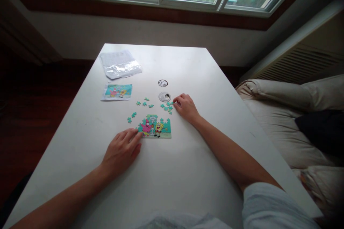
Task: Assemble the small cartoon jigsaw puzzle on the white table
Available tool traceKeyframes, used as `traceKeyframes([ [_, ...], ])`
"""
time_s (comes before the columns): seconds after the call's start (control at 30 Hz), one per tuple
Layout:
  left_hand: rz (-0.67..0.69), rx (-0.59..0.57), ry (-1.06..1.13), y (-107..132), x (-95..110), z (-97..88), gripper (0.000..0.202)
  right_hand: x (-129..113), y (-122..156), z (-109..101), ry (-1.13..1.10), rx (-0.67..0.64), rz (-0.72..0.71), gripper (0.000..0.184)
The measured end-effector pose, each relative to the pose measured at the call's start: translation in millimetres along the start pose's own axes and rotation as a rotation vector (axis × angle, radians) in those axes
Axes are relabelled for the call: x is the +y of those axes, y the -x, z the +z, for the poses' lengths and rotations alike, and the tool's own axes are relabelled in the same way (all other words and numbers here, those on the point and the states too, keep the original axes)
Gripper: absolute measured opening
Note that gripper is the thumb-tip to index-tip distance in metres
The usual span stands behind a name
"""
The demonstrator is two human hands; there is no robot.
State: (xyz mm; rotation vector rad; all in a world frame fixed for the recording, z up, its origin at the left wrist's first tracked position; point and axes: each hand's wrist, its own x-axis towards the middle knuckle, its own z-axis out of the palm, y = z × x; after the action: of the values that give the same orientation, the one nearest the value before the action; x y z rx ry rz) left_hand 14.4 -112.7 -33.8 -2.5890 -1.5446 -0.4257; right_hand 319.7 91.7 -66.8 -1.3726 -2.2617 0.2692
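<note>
A partly assembled jigsaw puzzle (152, 128) with pink and yellow cartoon figures lies on the white table, its upper edge uneven. My left hand (124, 147) lies at the puzzle's left side, fingers stretched out and tips touching its lower left edge. Beyond the puzzle, my right hand (186, 106) is curled, thumb and index fingertips together on a green puzzle piece at the right end of a small cluster of loose pieces (166, 108). The fingertips partly hide that piece. More loose pieces (144, 103) are scattered above the puzzle, and a few others (129, 120) lie to its left.
A printed reference picture (118, 92) lies at the left on the white table (188, 179), with a clear plastic bag (120, 65) behind it. Two round fittings, a hole (162, 83) and a metallic disc (164, 96), are set in the tabletop. A beige sofa (282, 121) stands at the right.
</note>
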Motion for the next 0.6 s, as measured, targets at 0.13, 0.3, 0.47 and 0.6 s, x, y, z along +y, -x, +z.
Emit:
traceKeyframes([
  [0.13, -0.001, -0.003, 0.006, -0.6, -0.4, 1.1, 0.033, -1.1, 0.7, 1.9, 0.007, 0.017, 0.0, 0.012],
  [0.3, 0.005, -0.006, 0.042, 0.6, -1.4, 4.9, 0.036, -4.9, 2.4, -0.5, -0.027, 0.035, -0.022, 0.015],
  [0.47, 0.026, -0.012, 0.087, 3.0, -2.8, 7.3, 0.035, -13.0, 3.8, -8.5, -0.007, -0.043, -0.106, 0.011],
  [0.6, 0.061, -0.005, 0.094, 1.5, -1.8, 4.5, 0.032, -17.2, 4.1, -11.6, -0.003, -0.097, -0.113, 0.011],
])
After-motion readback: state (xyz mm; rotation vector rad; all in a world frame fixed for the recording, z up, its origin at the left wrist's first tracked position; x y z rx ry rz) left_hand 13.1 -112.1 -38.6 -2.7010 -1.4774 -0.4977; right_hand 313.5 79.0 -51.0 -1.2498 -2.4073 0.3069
